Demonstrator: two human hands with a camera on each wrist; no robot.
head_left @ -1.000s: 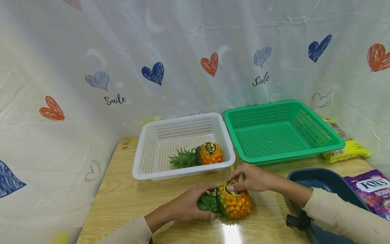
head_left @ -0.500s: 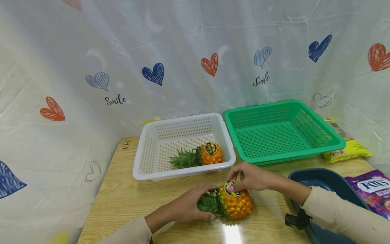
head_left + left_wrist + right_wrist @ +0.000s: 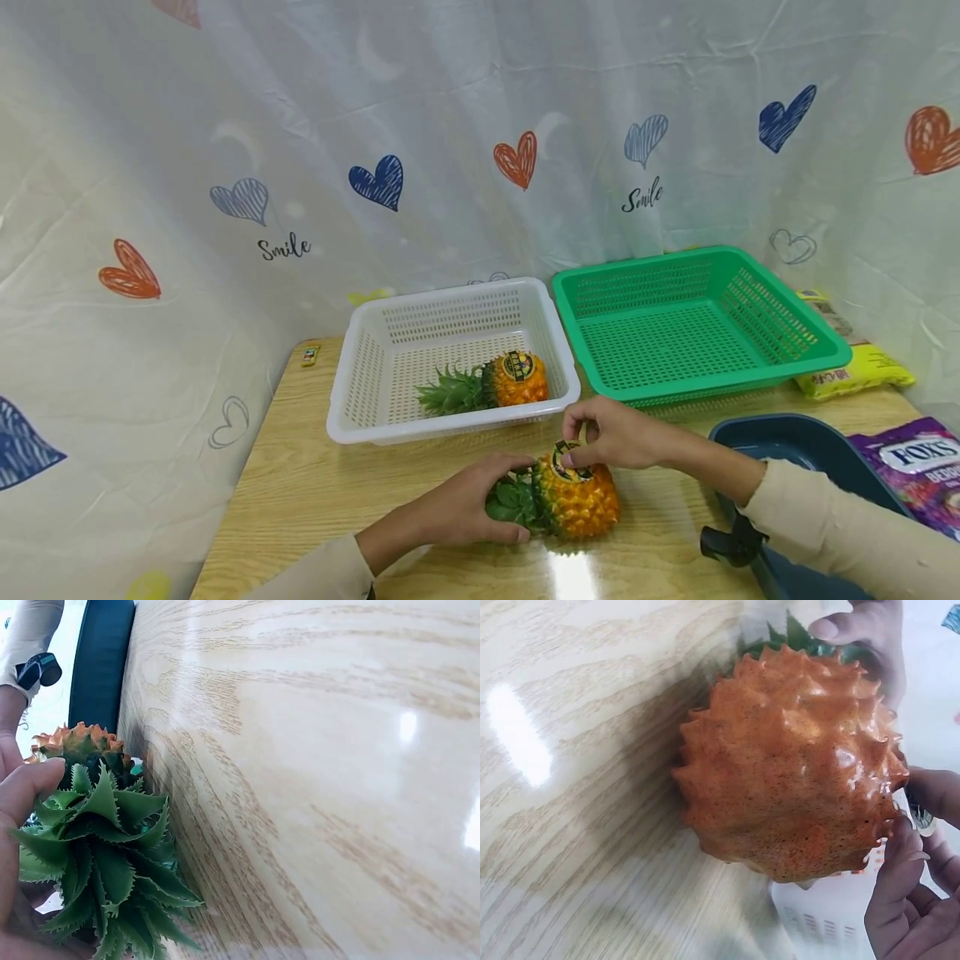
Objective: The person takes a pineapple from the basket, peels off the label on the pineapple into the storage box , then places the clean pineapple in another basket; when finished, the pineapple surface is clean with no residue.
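Observation:
A small orange pineapple [image 3: 588,507] with a green leafy crown [image 3: 112,862] lies on its side on the table. My left hand [image 3: 468,500] holds it at the crown, thumb on the near side and fingers on the far side. On the upper side of the fruit is a black and yellow label [image 3: 561,460]. My right hand [image 3: 618,437] pinches this label between thumb and fingers; in the right wrist view the label's edge [image 3: 924,819] shows at the fingertips, beside the spiky bottom of the fruit. How much of it is off the skin is hidden.
Behind stands a white basket [image 3: 348,429] holding a second labelled pineapple [image 3: 517,379]. A green basket [image 3: 600,387] is to its right. A dark blue bin [image 3: 780,425] lies under my right forearm, near a purple bag [image 3: 911,467] and a yellow packet [image 3: 855,373].
The right fingers and the label's upper edge have shifted very slightly upward. My left hand, the pineapple and the baskets have stayed in place.

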